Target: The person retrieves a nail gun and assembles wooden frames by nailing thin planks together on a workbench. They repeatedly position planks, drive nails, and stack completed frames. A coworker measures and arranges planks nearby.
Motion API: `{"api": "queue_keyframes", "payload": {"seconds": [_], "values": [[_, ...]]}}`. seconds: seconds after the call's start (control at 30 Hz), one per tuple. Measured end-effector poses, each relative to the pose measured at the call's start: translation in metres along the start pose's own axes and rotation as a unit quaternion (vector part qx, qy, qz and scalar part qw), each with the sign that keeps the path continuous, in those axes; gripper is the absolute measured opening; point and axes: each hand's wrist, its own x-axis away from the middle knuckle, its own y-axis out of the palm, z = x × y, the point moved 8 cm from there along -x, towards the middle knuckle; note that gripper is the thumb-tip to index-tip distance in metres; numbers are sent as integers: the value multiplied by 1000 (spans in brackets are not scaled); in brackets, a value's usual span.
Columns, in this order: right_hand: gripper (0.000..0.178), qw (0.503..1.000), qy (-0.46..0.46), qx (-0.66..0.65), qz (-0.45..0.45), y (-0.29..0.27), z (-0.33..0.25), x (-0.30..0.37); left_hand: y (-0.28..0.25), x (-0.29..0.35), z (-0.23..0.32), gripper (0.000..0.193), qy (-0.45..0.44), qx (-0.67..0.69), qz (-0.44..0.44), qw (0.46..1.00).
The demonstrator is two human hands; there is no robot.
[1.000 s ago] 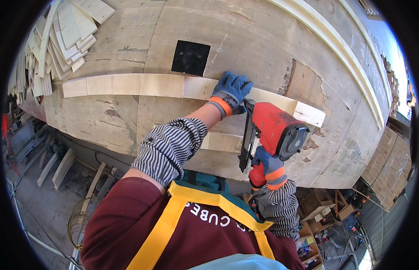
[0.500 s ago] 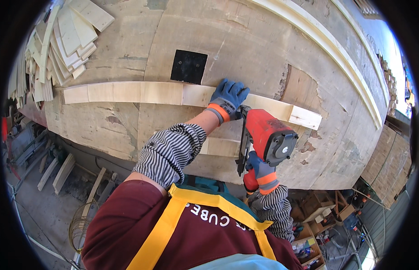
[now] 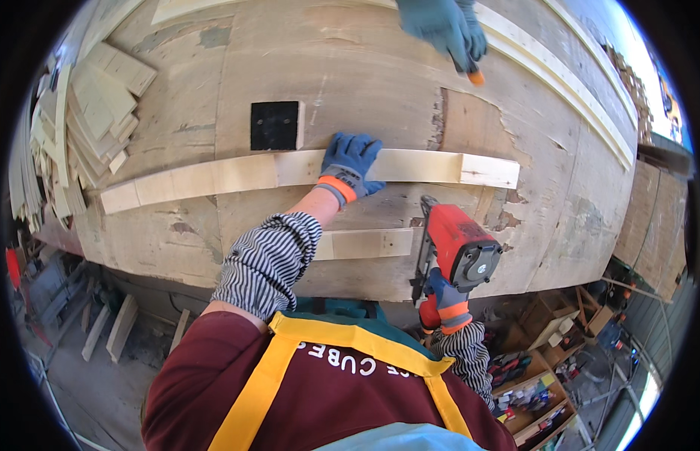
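Note:
My left hand (image 3: pixel 348 161), in a blue-grey glove with an orange cuff, grips a long, gently curved wooden strip (image 3: pixel 200 177). Its fingers reach over the far edge, and the thumb lies along the near side. The strip is made of pale pieces joined end to end and lies on a worn plywood table (image 3: pixel 350 282). In my right hand (image 3: pixel 448 295) is a red and black nail gun (image 3: pixel 459 237), held by the handle. The gun's nose stands near the strip's near edge, right of my left hand, apparently off the wood.
Another person's gloved hand (image 3: pixel 444 34) reaches in from the top, holding something orange-tipped. A black square plate (image 3: pixel 275 125) lies beyond the strip. A shorter wooden piece (image 3: pixel 369 243) lies nearer me. Thin boards (image 3: pixel 90 113) are piled at the left; long rails (image 3: pixel 560 75) run at the right.
The nail gun has drawn back toward me and right, away from the strip. My left hand stays on the strip, its thumb now showing. Another person's gloved hand has come in at the top.

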Motion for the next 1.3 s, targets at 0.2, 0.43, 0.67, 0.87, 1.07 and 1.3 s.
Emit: {"api": "queue_keyframes", "payload": {"seconds": [0.2,0.43,0.67,0.87,1.07,1.3], "values": [[49,963,115,214,115,-68,44,18,0,-1,4,85,-1,-24,23,999],[91,946,176,175,206,-67,122,-12,1,-1,3,83,-4,-49,30,998],[89,950,49,132,279,-47,126,-7,6,-3,4,87,-10,-68,12,998],[70,927,-73,173,324,-93,65,21,-27,26,25,98,53,-62,59,995],[57,930,-167,164,282,-115,0,-30,-2,159,52,95,111,-80,-111,984],[57,925,-240,205,211,-117,-48,-101,19,171,39,84,59,-76,-101,990]]}}
